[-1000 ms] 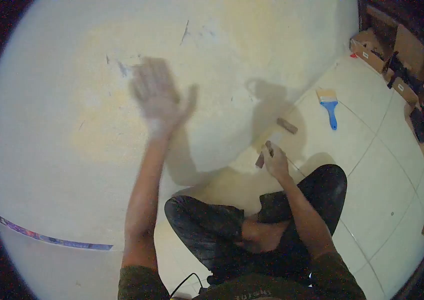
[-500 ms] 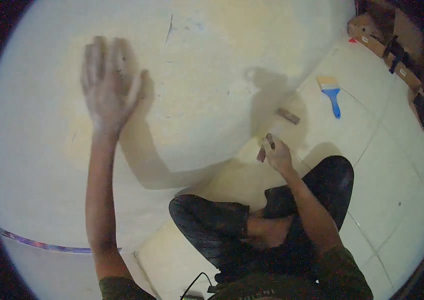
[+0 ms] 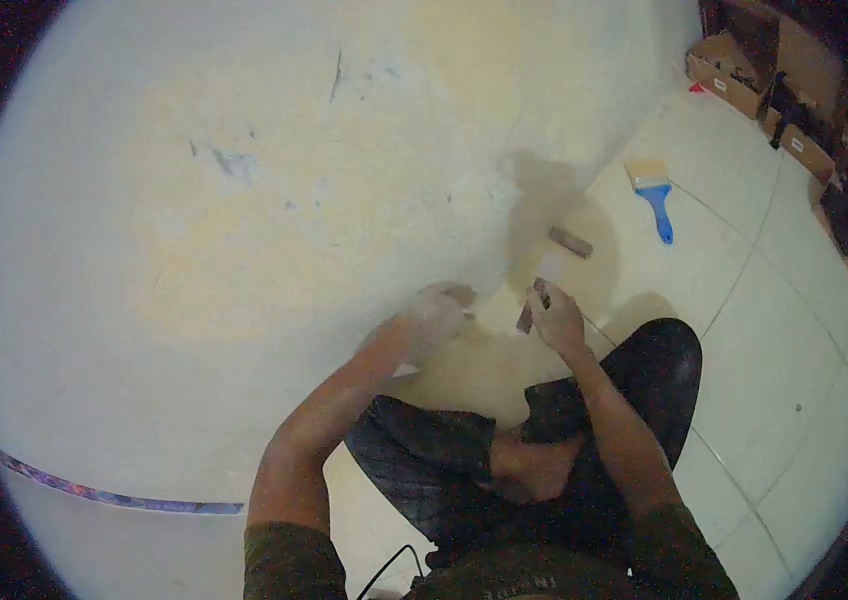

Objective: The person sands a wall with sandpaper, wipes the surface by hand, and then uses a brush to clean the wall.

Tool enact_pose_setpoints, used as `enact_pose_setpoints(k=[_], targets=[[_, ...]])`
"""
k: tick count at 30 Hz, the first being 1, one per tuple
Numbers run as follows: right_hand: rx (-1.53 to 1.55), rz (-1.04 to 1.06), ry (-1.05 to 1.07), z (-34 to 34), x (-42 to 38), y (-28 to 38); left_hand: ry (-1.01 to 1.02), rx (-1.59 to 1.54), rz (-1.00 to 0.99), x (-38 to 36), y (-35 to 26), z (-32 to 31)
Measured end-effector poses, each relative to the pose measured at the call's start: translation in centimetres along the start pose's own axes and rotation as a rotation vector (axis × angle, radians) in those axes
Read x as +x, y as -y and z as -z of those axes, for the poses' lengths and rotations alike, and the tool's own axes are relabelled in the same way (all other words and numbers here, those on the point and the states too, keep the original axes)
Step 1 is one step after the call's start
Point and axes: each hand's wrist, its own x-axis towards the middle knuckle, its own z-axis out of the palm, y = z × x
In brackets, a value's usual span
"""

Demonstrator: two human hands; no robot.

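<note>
I sit cross-legged on a tiled floor, facing a cream wall (image 3: 244,200) that has scuffs and yellowish patches. My right hand (image 3: 558,322) is near the wall's foot, pinching a small brown folded piece (image 3: 525,317) that looks like sandpaper. My left hand (image 3: 439,306) is low, just left of the right hand and close to the wall's base. It is blurred, and I cannot make out its fingers or anything in it.
A second small brown piece (image 3: 571,242) lies on the floor by the wall. A blue-handled paintbrush (image 3: 654,195) lies further right. Open cardboard boxes (image 3: 734,85) stand at the far right corner. A purple strip (image 3: 114,490) runs along the wall at lower left.
My left hand has come down from high on the wall, where it was spread flat, to beside my right hand. The right hand has stayed put with its brown piece.
</note>
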Motion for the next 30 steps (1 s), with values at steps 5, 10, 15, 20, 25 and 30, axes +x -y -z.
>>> enact_pose_setpoints(k=[5,10,15,20,25,30], targets=[[0.106,0.042,0.043,1.3,0.2,0.0,-0.317,0.412,-0.126,-6.3,-6.4,12.1],[0.049,0.076,0.018,-1.1,1.2,0.2,-1.249,0.704,0.317,-12.3,-3.1,24.2],[-0.068,0.033,0.081,-2.4,1.2,-0.1,-1.091,0.701,0.541,-8.2,-2.2,18.7],[-0.01,0.066,0.051,-1.1,1.0,0.1,-0.56,0.105,0.02,1.5,-1.1,3.9],[0.032,0.09,-0.007,0.9,0.5,-0.4,-0.512,0.297,-0.124,-2.6,-5.7,9.8],[0.015,0.065,0.069,0.2,1.0,-0.2,-1.21,0.674,0.408,-11.6,-5.4,22.3]])
